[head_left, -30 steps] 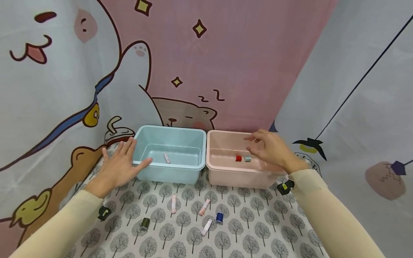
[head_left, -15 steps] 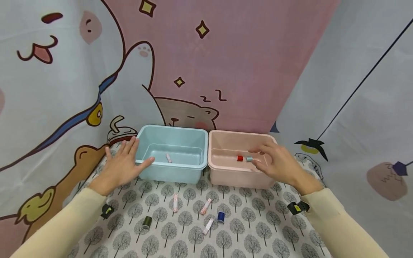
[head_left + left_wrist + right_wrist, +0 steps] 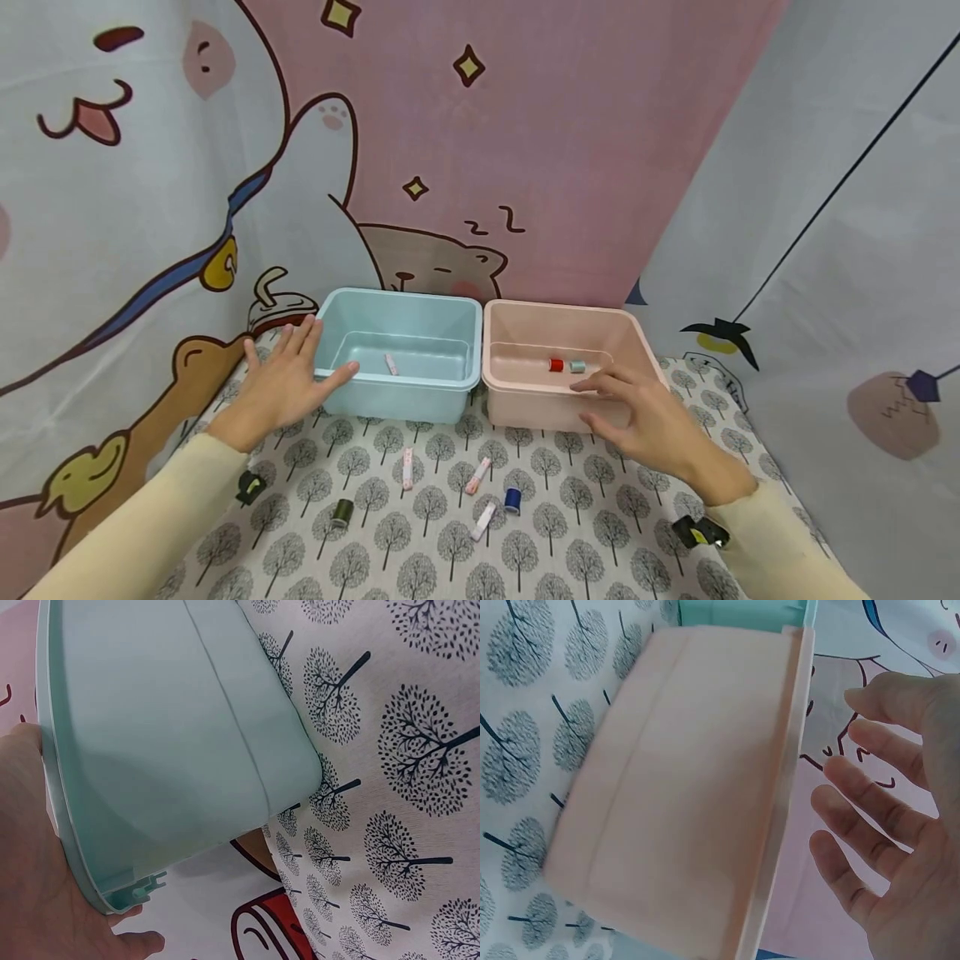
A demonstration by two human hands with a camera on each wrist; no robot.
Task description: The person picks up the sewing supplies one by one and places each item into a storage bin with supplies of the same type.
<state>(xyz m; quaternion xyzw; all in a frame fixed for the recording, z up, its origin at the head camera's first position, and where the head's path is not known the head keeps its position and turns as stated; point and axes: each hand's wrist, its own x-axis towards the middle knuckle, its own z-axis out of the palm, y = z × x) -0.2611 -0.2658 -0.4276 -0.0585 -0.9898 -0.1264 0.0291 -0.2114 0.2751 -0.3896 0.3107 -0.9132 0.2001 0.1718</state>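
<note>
My left hand (image 3: 277, 390) is spread at the left front corner of the light blue plastic bin (image 3: 397, 405); in the left wrist view its fingers lie along the bin's rim. A slim pale pink-and-white strip (image 3: 391, 364) lies inside that bin. My right hand (image 3: 651, 421) hovers by the right front of the pink bin (image 3: 536, 408), fingers loosely bent and holding nothing; the right wrist view shows them apart from the rim. Inside the pink bin, a red thread spool (image 3: 556, 365) and a pale blue thread spool (image 3: 577, 367) lie side by side.
On the tree-print cloth (image 3: 420, 575) in front lie a dark green thread spool (image 3: 342, 512), a blue thread spool (image 3: 512, 500), and three slim strips: one pink (image 3: 407, 468), another pink (image 3: 477, 476), one whitish (image 3: 483, 521). A cartoon-printed curtain (image 3: 555, 150) stands behind the bins.
My right hand has drawn back from over the pink bin toward its front right, down and nearer to me. The left hand has kept its place at the blue bin.
</note>
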